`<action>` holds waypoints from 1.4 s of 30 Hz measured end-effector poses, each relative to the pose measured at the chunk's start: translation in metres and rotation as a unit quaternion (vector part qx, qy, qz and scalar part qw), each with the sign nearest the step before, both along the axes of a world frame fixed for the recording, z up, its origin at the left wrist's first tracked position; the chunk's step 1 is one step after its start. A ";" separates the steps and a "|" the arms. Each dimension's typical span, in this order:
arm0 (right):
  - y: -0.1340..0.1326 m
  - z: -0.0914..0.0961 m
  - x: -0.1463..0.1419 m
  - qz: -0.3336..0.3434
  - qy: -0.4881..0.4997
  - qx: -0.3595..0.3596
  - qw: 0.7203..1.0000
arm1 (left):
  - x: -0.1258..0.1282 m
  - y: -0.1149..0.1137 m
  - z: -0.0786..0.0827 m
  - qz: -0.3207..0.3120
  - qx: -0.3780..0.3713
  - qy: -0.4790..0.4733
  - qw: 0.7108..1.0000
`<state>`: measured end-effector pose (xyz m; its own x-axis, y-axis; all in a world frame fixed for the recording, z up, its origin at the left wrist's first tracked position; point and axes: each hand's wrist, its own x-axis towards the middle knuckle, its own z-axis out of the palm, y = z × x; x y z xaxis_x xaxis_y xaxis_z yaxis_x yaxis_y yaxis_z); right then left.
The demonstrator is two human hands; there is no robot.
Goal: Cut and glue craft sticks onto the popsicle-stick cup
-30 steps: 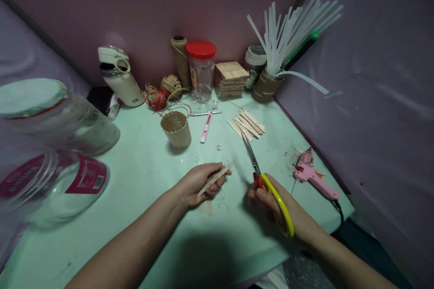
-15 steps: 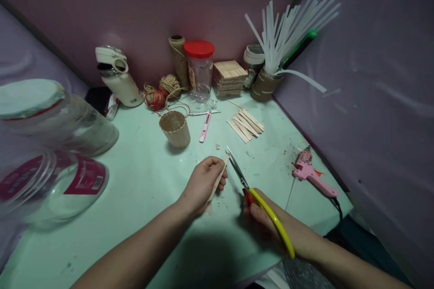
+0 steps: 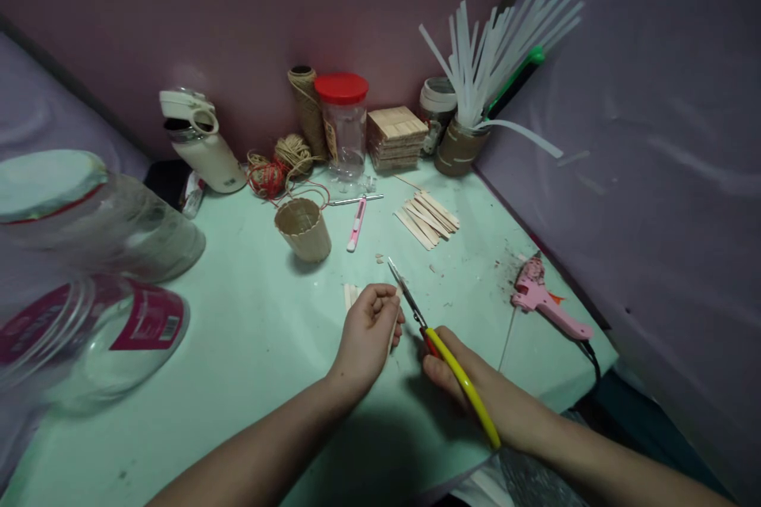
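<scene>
Gripping a thin wooden stick (image 3: 399, 292) just below the middle of the frame, my left hand (image 3: 367, 333) has its fingers clamped on it, the tip poking up beside the blades of the scissors (image 3: 457, 371); whether they touch, I cannot tell. Right of that, my right hand (image 3: 483, 382) has its fingers wrapped around the yellow and red handles. On the counter (image 3: 255, 348), a tan cup (image 3: 307, 238) stands left of centre, a pile of sticks (image 3: 429, 219) lies right of centre, and a pink glue gun (image 3: 545, 303) rests toward the right edge.
</scene>
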<state>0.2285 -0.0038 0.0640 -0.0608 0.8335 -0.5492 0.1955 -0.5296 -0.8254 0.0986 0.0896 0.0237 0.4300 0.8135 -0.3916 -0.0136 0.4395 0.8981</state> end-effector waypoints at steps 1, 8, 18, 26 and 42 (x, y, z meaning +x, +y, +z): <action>0.000 -0.001 -0.001 0.001 -0.010 0.004 1.000 | 0.000 -0.001 0.001 0.003 0.000 -0.006 1.000; 0.000 -0.008 -0.004 -0.001 -0.044 0.004 0.999 | -0.001 -0.003 0.003 -0.025 0.023 -0.043 0.999; -0.004 -0.006 0.002 0.001 -0.115 -0.008 0.993 | -0.004 -0.001 0.004 -0.052 0.051 -0.012 0.997; -0.007 -0.011 0.005 -0.006 -0.144 -0.010 0.989 | -0.003 -0.002 0.002 -0.065 0.056 -0.006 0.996; -0.010 -0.015 0.006 0.000 -0.133 -0.004 0.991 | -0.003 -0.004 0.002 -0.079 0.031 -0.017 0.996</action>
<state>0.2346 -0.0139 0.0493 0.0874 0.8290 -0.5524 0.4056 -0.5361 -0.7404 0.0953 0.0855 0.0254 0.5665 0.7574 -0.3247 0.0192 0.3818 0.9241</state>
